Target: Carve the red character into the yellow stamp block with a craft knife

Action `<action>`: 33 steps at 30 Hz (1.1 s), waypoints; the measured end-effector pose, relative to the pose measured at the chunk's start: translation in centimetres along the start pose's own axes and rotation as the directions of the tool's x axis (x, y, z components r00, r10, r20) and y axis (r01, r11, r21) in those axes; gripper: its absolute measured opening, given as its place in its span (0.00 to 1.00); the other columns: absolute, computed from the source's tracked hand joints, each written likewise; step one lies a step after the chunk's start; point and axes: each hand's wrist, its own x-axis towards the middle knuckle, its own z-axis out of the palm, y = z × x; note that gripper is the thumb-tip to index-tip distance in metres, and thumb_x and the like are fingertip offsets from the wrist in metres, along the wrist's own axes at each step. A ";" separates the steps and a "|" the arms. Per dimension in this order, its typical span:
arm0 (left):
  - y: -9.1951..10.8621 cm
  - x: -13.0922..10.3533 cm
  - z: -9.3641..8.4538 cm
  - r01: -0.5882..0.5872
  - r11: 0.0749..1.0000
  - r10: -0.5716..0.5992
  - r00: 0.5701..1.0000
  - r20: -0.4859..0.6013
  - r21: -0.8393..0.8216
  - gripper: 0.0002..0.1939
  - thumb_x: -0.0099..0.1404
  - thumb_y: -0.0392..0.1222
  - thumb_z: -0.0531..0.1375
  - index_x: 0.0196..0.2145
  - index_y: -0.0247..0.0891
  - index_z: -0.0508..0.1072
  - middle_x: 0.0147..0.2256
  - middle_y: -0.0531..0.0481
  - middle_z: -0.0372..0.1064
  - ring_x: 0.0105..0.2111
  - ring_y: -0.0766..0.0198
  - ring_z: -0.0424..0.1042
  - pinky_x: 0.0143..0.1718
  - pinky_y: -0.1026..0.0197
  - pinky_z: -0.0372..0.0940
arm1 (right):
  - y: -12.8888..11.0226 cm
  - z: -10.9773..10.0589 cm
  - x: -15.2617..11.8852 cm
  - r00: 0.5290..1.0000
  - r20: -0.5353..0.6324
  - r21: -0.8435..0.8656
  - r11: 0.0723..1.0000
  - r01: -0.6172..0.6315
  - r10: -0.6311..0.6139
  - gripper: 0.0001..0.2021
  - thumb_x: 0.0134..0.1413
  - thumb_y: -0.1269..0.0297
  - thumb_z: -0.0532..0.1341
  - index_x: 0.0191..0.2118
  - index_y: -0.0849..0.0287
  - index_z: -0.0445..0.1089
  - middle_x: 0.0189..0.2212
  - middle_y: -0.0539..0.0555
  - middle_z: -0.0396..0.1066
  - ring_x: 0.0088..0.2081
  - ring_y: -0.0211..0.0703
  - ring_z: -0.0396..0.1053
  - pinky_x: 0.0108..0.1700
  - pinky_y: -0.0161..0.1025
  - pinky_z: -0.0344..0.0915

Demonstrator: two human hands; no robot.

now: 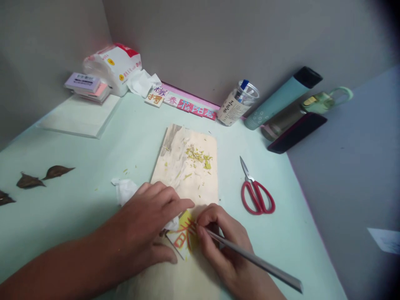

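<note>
My right hand [226, 246] holds a slim grey metal tool [259, 261] in a pen grip, its tip at the yellow face of a small tile [183, 239] with an orange character. Around the tile's left side, my left hand [156, 221] curves with its forefinger above and thumb below. White tissue [171, 225] shows between that hand and the tile. Beneath both hands lies a pale wooden board [206, 141] with yellow-green shavings [200, 157] scattered on it. Another crumpled tissue [125, 189] rests by my left knuckles.
Red-handled scissors [258, 196] lie right of the board. Behind stand a cup of pens [234, 110], bottles [275, 102] and a dark phone-like slab [296, 132]. Finished-looking character tiles [196, 109] line the wall beside a tissue pack [118, 66]. Brown leaf-like pieces [29, 180] lie left.
</note>
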 end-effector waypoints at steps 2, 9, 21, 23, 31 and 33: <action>-0.2 0.1 0.2 -0.038 0.999 0.038 0.999 -0.003 0.014 0.32 0.57 0.41 0.78 0.54 0.49 0.70 0.45 0.53 0.68 0.46 0.51 0.65 0.44 0.53 0.54 | 0.0 0.1 0.0 1.000 0.001 0.008 1.000 -0.006 0.006 0.08 0.68 0.73 0.55 0.36 0.53 0.62 0.29 0.47 0.66 0.28 0.37 0.63 0.30 0.35 0.61; -1.2 0.1 0.5 -0.118 0.993 0.117 0.992 -0.040 -0.009 0.25 0.65 0.51 0.73 0.55 0.50 0.69 0.43 0.55 0.66 0.44 0.54 0.63 0.43 0.55 0.51 | -0.2 -0.1 0.1 0.997 0.015 0.083 0.994 -0.072 0.071 0.09 0.70 0.69 0.55 0.34 0.54 0.61 0.28 0.46 0.64 0.28 0.37 0.60 0.30 0.35 0.59; -1.4 -0.1 0.6 -0.147 0.989 0.145 0.986 -0.083 -0.019 0.23 0.68 0.55 0.69 0.56 0.51 0.67 0.44 0.57 0.65 0.44 0.56 0.62 0.43 0.56 0.50 | 0.1 -0.6 -0.1 0.979 0.095 0.145 0.971 -0.192 0.179 0.09 0.72 0.64 0.56 0.35 0.53 0.61 0.30 0.46 0.64 0.31 0.39 0.61 0.34 0.37 0.59; -1.4 0.0 0.6 -0.144 0.989 0.142 0.986 -0.087 -0.017 0.24 0.67 0.53 0.70 0.55 0.51 0.67 0.44 0.57 0.66 0.44 0.56 0.62 0.43 0.56 0.50 | 0.2 -0.6 -0.1 0.978 0.099 0.143 0.970 -0.199 0.186 0.09 0.72 0.64 0.56 0.35 0.53 0.61 0.31 0.46 0.64 0.32 0.39 0.61 0.34 0.37 0.59; -1.3 0.0 0.6 -0.141 0.990 0.139 0.986 -0.090 -0.018 0.24 0.67 0.54 0.70 0.55 0.51 0.67 0.44 0.57 0.66 0.44 0.56 0.63 0.43 0.56 0.50 | 0.2 -0.6 -0.4 0.975 0.103 0.152 0.966 -0.212 0.197 0.09 0.71 0.64 0.56 0.35 0.53 0.61 0.31 0.46 0.65 0.32 0.39 0.60 0.35 0.38 0.58; -1.4 -0.1 0.6 -0.141 0.990 0.139 0.986 -0.091 -0.017 0.23 0.68 0.54 0.69 0.55 0.51 0.67 0.44 0.57 0.66 0.44 0.56 0.62 0.43 0.56 0.50 | 0.2 -0.7 -0.4 0.973 0.108 0.157 0.963 -0.220 0.205 0.09 0.72 0.64 0.56 0.35 0.53 0.61 0.31 0.46 0.65 0.32 0.39 0.60 0.35 0.38 0.58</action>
